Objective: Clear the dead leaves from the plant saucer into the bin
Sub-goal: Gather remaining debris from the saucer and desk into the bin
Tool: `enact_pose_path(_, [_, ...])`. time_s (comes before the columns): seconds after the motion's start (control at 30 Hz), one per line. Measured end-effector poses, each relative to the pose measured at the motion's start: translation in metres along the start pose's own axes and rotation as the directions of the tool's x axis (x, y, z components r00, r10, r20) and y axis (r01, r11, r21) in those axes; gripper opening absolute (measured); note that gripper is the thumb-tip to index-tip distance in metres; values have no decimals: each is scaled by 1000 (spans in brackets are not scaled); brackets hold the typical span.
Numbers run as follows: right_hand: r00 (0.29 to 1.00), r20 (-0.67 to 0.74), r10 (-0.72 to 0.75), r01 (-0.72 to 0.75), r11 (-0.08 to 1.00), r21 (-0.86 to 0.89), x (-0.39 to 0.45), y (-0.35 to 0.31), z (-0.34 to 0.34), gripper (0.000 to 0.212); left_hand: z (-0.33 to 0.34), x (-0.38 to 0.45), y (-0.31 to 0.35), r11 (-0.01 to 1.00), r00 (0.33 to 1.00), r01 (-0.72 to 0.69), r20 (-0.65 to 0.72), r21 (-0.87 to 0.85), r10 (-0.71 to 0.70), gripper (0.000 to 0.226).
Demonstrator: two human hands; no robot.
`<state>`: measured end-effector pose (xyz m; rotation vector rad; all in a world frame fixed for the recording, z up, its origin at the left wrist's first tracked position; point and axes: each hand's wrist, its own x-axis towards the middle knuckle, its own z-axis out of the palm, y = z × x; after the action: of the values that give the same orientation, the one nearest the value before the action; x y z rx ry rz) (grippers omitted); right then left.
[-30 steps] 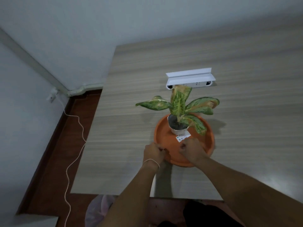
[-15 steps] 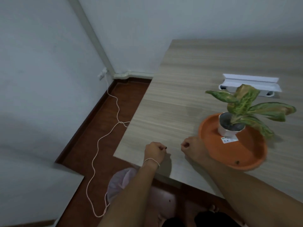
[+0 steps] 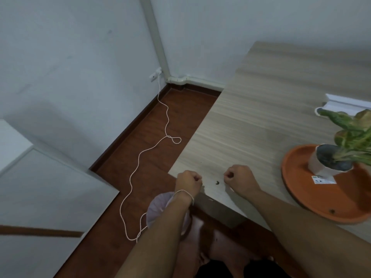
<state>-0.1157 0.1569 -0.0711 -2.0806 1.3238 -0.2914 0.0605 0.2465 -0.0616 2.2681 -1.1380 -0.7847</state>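
Both hands are closed into fists over the near corner of the bench [image 3: 261, 125]. The left hand [image 3: 188, 182] is at the bench edge, above the bin [image 3: 158, 209] on the floor. The right hand [image 3: 240, 180] is over the bench. A dark scrap [image 3: 217, 182] lies between them. The saucer [image 3: 313, 199] holds a potted plant [image 3: 341, 151] and one dark fragment [image 3: 332, 211].

Both fists are curled closed, so whatever the left hand [image 3: 188, 182] and right hand [image 3: 240, 179] grip stays hidden. Below the left wrist, the forearm covers most of the bin [image 3: 158, 209]. Right of the right hand, the frame edge crops the saucer [image 3: 321, 199] and plant [image 3: 353, 133].
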Motion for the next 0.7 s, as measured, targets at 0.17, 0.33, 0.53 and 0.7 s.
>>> enact_pose_path(0.17, [998,44,-50,50,999,-16,7,-32,30,11,-25,0,-32,999,999,34,-30,-34,-35,11])
enact_pose_path(0.33, [992,76,-98,99,995,-13,15,-64,63,8,-50,-2,-67,998,997,48,-54,-31,-50,14])
enact_pose_path(0.53, [977,138,-162,170,984,-51,22,-101,96,7,-77,-4,-113,992,990,115,-82,-52,-119,14])
enact_pose_path(0.7, [956,190,-225,241,968,-64,24,-135,125,8,-99,-12,-145,981,977,169,-114,-94,-180,19])
